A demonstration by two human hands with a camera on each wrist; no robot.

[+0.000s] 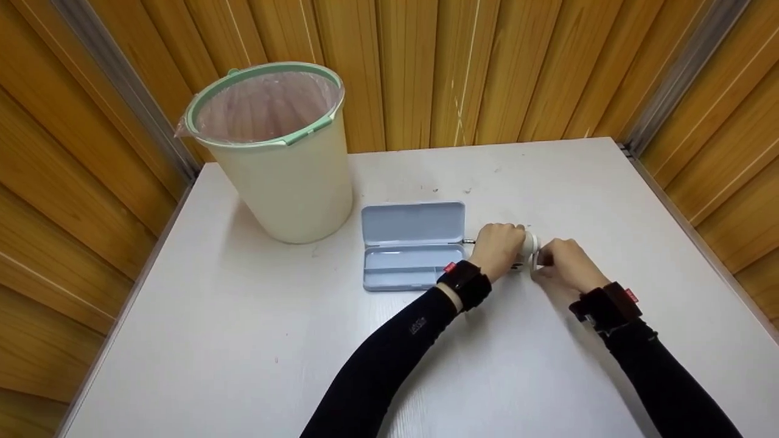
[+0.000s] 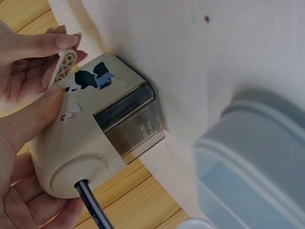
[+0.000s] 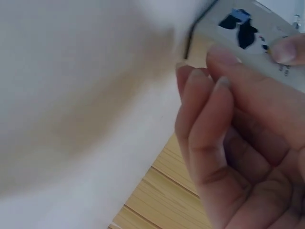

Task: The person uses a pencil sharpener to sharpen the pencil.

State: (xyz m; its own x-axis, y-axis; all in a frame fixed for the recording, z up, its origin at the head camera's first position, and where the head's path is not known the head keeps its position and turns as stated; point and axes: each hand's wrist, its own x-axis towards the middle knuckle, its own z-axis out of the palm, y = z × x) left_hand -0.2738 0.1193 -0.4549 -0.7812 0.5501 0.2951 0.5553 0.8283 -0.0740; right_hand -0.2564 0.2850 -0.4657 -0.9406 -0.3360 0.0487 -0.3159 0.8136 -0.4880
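A cream pencil sharpener [image 2: 90,136] with animal stickers and a clear shavings drawer [image 2: 136,131] stands on the table, right of an open blue pencil case [image 1: 414,224]. My left hand [image 1: 499,248] grips its body from above. Out of its front hole sticks a dark striped pencil [image 2: 94,206], marked HB; the tip inside is hidden. My right hand [image 1: 570,266] is at the sharpener's back, pinching the crank handle [image 2: 63,67] between thumb and fingers. In the right wrist view my right fingers [image 3: 205,129] are curled, and the crank is mostly hidden behind them.
A cream bin [image 1: 298,194] with a green rim and a clear liner stands at the back left of the white table [image 1: 243,340]. Small dark specks lie near the back of the table. Wood-patterned walls [image 1: 408,73] enclose the back and sides.
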